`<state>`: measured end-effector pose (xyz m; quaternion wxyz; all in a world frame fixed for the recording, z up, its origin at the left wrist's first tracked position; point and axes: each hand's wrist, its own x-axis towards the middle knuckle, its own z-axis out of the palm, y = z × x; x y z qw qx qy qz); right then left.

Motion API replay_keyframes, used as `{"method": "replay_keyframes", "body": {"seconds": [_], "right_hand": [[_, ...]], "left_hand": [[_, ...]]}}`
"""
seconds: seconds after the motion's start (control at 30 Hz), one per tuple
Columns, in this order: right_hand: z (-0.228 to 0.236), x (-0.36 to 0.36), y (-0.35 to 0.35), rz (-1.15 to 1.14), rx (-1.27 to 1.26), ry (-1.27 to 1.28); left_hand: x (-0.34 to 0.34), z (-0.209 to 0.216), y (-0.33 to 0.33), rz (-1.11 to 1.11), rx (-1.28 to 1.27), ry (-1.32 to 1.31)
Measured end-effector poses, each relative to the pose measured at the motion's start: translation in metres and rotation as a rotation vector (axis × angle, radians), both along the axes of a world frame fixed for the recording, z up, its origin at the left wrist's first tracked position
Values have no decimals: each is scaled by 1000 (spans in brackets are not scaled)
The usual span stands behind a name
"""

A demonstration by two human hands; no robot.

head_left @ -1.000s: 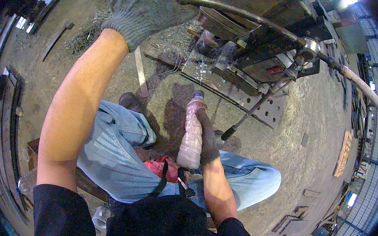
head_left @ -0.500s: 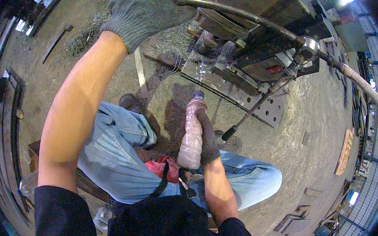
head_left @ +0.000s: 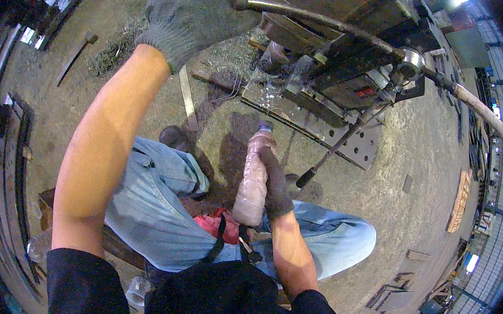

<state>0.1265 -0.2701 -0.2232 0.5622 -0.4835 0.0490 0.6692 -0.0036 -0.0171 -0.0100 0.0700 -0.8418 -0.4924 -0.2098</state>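
My left hand (head_left: 198, 24), in a grey knit glove, is closed round the end of a long metal lever (head_left: 323, 22) on a machine. Its fingertips are partly hidden. My right hand (head_left: 276, 182), in a dark glove, grips a clear plastic bottle (head_left: 250, 184) from its right side. Cloudy pinkish liquid fills much of the bottle. Its blue cap (head_left: 265, 125) points away from me, toward the machine's perforated metal base plate (head_left: 336, 134). Pale specks dot that plate beyond the cap.
A second lever with a black grip (head_left: 306, 177) reaches down beside my right hand. Metal shavings (head_left: 117, 55) and a flat metal strip (head_left: 187, 97) lie on the floor. A clear cup (head_left: 137, 291) stands at lower left; wood (head_left: 459, 201) lies at right.
The bottle has shifted slightly in my right hand, its lower end moving a little left. A thin streak beyond the cap no longer shows. My left hand stays on the lever.
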Motion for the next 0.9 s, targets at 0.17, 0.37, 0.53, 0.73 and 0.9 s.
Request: {"method": "replay_keyframes", "body": {"seconds": [0.17,0.37,0.53,0.73,0.9], "right_hand": [[19,-5,-6,-38,-32,-1],[34,-11,-1,72,37,-264],[18,-7,-3,96,23,-184],[-6,3,0,-24,57,167],[-14,3,4,-24,153,72]], "left_hand": [[0,-3,1,-25,46,-43],[0,-5,1,-61,53,-69],[0,-5,0,-77,75,-98],[-1,-5,1,-58,50,-80],[0,-8,0,-66,61,-109]]}}
